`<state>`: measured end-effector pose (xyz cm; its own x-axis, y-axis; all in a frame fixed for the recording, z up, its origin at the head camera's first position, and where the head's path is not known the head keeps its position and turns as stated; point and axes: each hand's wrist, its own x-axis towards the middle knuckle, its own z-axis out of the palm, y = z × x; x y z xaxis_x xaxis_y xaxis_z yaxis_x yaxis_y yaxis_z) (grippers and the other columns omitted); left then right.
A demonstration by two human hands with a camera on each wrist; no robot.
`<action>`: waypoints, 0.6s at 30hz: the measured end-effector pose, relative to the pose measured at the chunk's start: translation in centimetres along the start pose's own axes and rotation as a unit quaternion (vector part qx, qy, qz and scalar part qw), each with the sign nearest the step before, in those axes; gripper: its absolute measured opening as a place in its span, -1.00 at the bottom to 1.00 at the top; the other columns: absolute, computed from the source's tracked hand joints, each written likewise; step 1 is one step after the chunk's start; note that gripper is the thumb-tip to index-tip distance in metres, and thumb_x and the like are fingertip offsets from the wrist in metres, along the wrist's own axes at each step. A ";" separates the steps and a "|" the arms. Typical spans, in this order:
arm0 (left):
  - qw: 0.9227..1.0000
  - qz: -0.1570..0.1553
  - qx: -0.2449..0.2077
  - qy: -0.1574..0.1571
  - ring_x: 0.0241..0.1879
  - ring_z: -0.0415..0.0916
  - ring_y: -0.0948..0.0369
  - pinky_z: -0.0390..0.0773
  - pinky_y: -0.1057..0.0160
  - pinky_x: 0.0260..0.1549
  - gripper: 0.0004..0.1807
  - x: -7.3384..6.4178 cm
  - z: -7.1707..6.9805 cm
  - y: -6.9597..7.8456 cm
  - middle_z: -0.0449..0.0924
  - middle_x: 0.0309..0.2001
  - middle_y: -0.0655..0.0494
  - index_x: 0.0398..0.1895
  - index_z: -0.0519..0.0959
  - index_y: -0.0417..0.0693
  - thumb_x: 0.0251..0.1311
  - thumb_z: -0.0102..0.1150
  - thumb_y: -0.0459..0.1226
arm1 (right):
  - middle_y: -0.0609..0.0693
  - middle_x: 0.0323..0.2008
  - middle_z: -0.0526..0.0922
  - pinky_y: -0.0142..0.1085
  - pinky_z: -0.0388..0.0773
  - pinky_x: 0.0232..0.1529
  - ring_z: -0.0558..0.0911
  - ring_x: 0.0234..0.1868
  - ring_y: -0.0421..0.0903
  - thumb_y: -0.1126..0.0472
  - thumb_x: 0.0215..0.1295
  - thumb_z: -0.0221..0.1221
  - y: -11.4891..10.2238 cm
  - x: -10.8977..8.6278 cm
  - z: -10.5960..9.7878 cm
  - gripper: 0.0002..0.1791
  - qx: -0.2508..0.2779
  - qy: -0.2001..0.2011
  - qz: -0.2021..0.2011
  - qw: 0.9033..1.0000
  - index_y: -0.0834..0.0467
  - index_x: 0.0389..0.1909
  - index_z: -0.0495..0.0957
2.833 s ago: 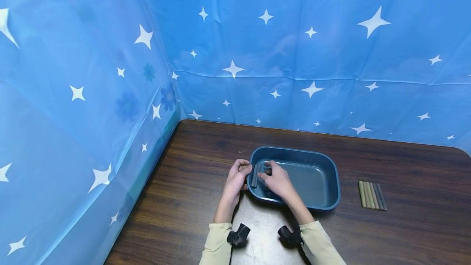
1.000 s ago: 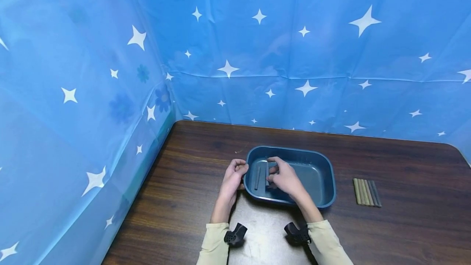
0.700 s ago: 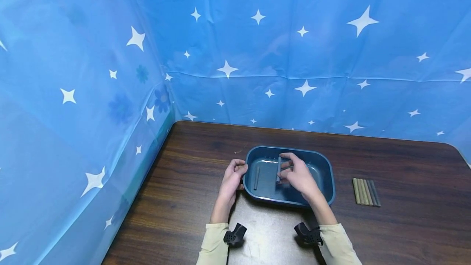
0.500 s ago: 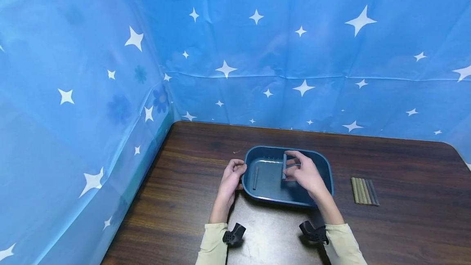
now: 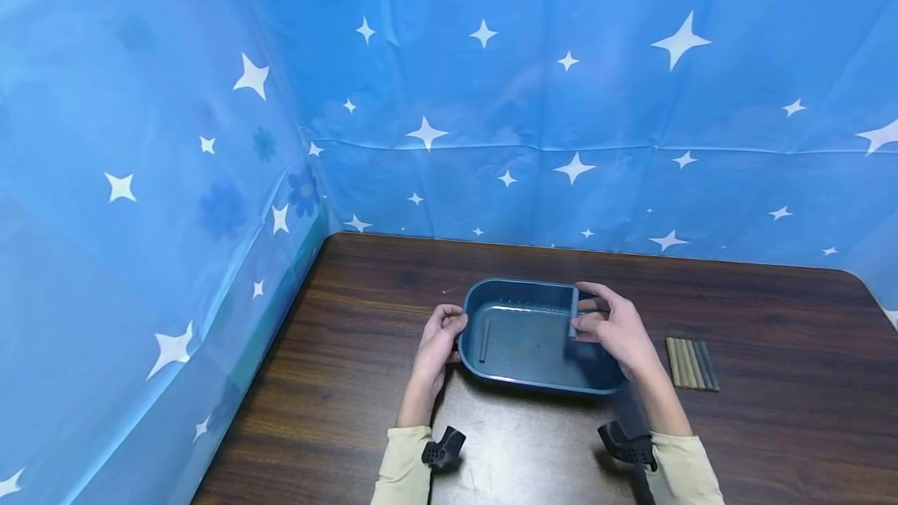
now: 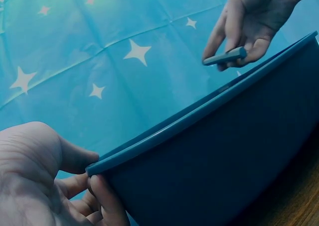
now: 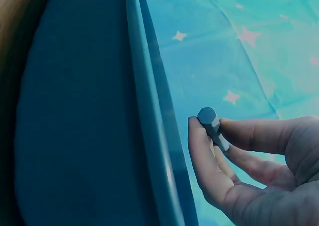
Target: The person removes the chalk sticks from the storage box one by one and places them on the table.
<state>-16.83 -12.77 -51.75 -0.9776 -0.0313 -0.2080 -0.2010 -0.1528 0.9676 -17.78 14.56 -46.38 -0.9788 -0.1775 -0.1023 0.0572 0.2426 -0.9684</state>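
My left hand (image 5: 436, 341) pinches the left end of the blue plastic basin (image 5: 540, 389), with the thumb over the rim and fingers under it in the left wrist view. A short grey six-sided stick (image 5: 573, 312) is pinched between thumb and fingers of my right hand (image 5: 620, 330), above the basin's right part. In the right wrist view the stick's flat hexagonal end (image 7: 207, 115) faces the camera. Another dark grey stick (image 5: 485, 340) lies on the basin floor near its left wall.
On the dark wood table (image 5: 365, 310), right of the basin, several green, tan and grey sticks (image 5: 691, 363) lie side by side in a row. A blue curtain (image 5: 491, 100) with white stars hangs behind the table and along its left side.
My right hand has picked one grey stick up from beside the other in the basin and carried it right and up. My left hand keeps its hold on the basin's end.
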 end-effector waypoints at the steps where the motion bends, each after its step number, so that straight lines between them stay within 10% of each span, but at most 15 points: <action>1: 1.000 0.001 -0.002 0.001 -0.36 0.39 0.17 0.41 0.41 -0.73 -0.65 0.1 0.0 -0.2 0.45 -0.18 -0.09 0.09 0.30 -0.38 0.35 -0.01 -0.32 | 0.37 0.04 0.40 -0.02 0.60 -0.14 0.60 -0.11 0.18 0.49 0.26 0.09 0.1 -0.1 -0.3 -0.34 -0.001 0.003 0.002 1.000 0.28 0.38 0.16; 18: 1.000 0.007 0.010 0.022 -0.39 0.41 0.18 0.39 0.42 -0.74 -0.72 0.7 0.1 -1.3 0.46 -0.13 -0.17 0.02 0.35 -0.26 0.33 0.01 -0.28 | 0.37 0.05 0.38 -0.14 0.62 -0.16 0.64 -0.24 -0.12 0.44 0.28 0.09 1.1 -1.7 -4.1 -0.32 0.009 0.036 0.010 0.999 0.27 0.41 0.11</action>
<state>-17.22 -12.49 -53.11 -0.9767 -0.0773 -0.2002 -0.1889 -0.1327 0.9730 -16.90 19.04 -46.36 -0.9890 -0.1030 -0.1063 0.0805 0.2280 -0.9703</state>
